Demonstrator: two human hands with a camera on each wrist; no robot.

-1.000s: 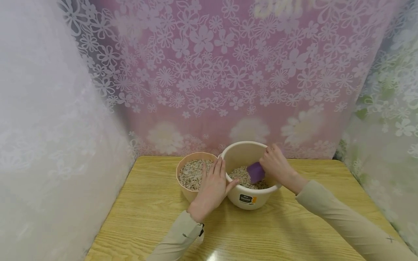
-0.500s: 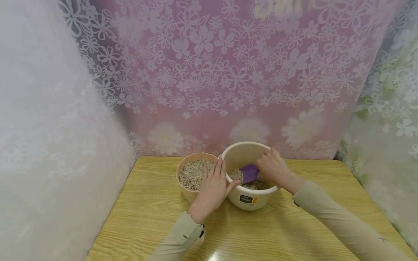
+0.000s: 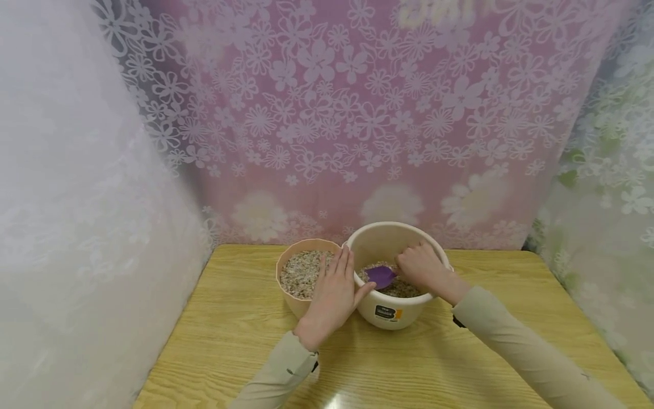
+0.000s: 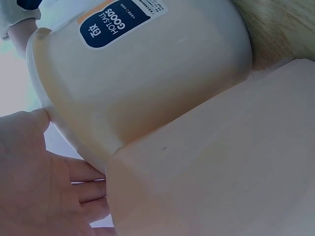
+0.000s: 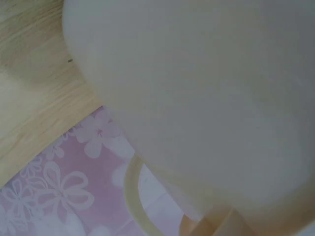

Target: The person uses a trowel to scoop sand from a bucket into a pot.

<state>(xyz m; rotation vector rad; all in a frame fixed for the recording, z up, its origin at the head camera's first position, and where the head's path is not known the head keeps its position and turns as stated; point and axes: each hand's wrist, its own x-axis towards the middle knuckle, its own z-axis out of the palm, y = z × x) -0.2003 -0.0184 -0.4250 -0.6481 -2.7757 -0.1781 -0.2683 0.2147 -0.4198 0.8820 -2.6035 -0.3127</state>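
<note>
A purple scoop [image 3: 380,277] dips into the pale, grain-like bits [image 3: 403,289] low inside a cream bucket [image 3: 365,311]. The right hand [image 3: 423,266] reaches over the bucket's right rim and grips the scoop's handle, which the fingers mostly hide. To the left, a peach bowl [image 3: 294,305] full of similar bits [image 3: 300,276] stands against the bucket. Across the two rims lies the left hand [image 3: 332,295] with its fingers straight. Its thumb touches the bucket's rim in the left wrist view, and its fingertips are right at the place where both rims meet.
Both vessels stand near the back of a wooden table [image 3: 235,329]. Close behind hangs a pink flowered curtain [image 3: 306,142], with pale sheets at either side. The bucket's loop handle [image 5: 132,189] sticks out in the right wrist view.
The right hand has moved down and left, deeper into the bucket, and the scoop has tilted and slid left through the bits. The left hand stays on the rims.
</note>
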